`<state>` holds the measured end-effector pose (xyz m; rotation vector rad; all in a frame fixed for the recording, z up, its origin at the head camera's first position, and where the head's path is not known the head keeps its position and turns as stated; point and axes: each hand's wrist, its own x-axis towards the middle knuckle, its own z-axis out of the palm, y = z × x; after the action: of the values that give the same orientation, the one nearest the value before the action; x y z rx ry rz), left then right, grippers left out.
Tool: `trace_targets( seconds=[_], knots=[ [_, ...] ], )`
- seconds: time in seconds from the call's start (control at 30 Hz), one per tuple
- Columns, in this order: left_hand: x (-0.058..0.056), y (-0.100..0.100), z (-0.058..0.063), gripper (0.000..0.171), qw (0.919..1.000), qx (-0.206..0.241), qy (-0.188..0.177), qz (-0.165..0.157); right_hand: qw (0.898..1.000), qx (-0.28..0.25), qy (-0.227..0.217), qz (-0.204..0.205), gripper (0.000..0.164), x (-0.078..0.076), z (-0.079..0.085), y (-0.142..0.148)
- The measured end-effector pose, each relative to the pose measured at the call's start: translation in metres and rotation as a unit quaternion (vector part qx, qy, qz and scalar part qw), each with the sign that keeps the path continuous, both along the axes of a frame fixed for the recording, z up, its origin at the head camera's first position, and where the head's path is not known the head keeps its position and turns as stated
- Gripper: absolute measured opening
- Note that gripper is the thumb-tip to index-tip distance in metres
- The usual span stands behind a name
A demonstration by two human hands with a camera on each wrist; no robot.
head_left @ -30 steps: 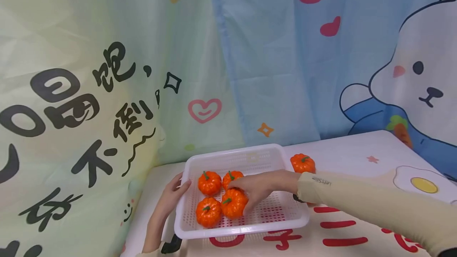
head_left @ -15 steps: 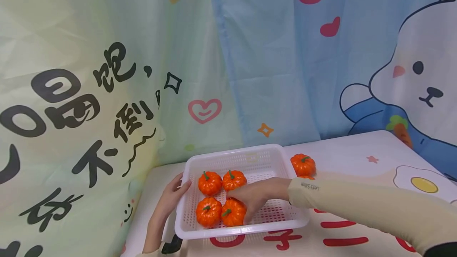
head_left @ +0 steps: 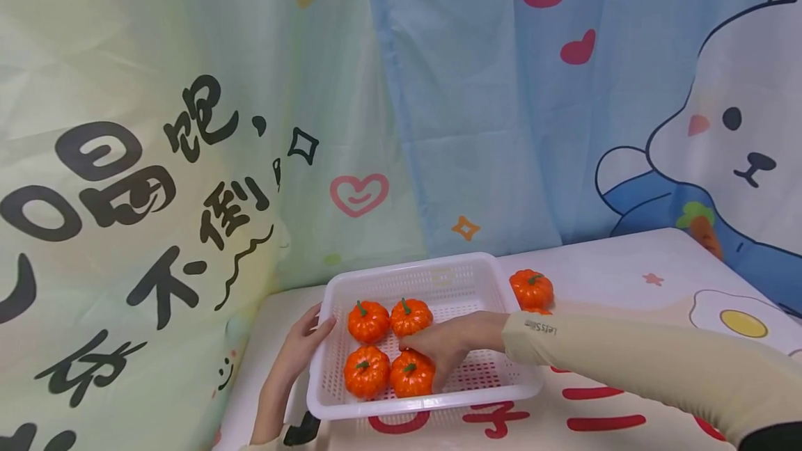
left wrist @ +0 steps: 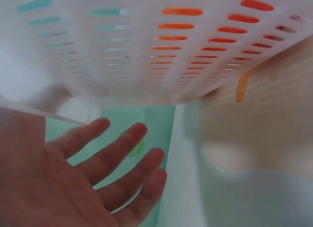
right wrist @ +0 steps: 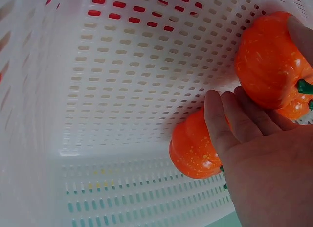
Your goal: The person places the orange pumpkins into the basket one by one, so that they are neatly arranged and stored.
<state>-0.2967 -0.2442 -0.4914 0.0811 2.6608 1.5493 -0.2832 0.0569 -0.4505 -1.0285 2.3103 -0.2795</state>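
Observation:
A white plastic basket [head_left: 476, 395] with slotted walls stands on the table. Orange toy pumpkins with green stems sit in its left half: a back-left one [head_left: 368, 321], a back-right one [head_left: 411, 316], a front-left one [head_left: 366, 372] and a front-right pumpkin [head_left: 412, 373]. My right hand [head_left: 441, 346] reaches into the basket and holds the front-right pumpkin, thumb on one side and fingers [right wrist: 239, 119] on the other. At the basket's left end, my left hand [head_left: 302, 343] rests against the rim with its thumb; its fingers [left wrist: 122, 153] are spread and nearly straight outside the wall.
Right of the basket, another pumpkin [head_left: 531, 289] lies on the table, with more orange partly hidden by the right sleeve [head_left: 601, 346]. A printed cloth [head_left: 626, 263] covers the table. Patterned curtains [head_left: 464, 124] hang behind and at the left.
The right hand has lowered the front-right pumpkin toward the viewer to the basket floor, then turned it slightly. More of the back-right pumpkin now shows. The left hand and basket stay put.

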Motion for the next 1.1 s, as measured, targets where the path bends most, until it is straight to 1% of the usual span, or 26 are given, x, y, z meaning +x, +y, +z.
trace_targets(
  seconds=[0.33, 0.47, 0.67, 0.83, 0.93, 1.1],
  knots=[
    [-0.001, 0.0, 0.001, 0.058, 1.0, 0.004, -0.002, -0.007, 1.0, -0.001, -0.001, -0.003, 0.089, -0.001, 0.0, 0.002],
    [0.0, 0.0, 0.003, 0.058, 0.9999, 0.006, -0.001, -0.009, 1.0, -0.004, -0.006, 0.0, 0.092, -0.002, 0.003, 0.006],
    [0.0, 0.0, 0.005, 0.059, 0.9999, 0.006, 0.0, -0.012, 0.999, -0.011, -0.027, -0.02, 0.095, -0.003, 0.017, 0.014],
    [0.001, 0.0, 0.006, 0.059, 0.9999, 0.007, -0.003, -0.011, 0.999, -0.018, -0.021, -0.035, 0.088, -0.006, 0.031, 0.024],
    [0.002, 0.0, 0.006, 0.059, 0.9999, 0.009, -0.002, -0.011, 0.998, -0.035, -0.018, -0.047, 0.084, -0.009, 0.037, 0.033],
    [0.003, -0.001, 0.005, 0.059, 0.9999, 0.009, -0.005, -0.011, 0.993, -0.081, -0.029, -0.077, 0.085, -0.013, 0.047, 0.053]
  ],
)
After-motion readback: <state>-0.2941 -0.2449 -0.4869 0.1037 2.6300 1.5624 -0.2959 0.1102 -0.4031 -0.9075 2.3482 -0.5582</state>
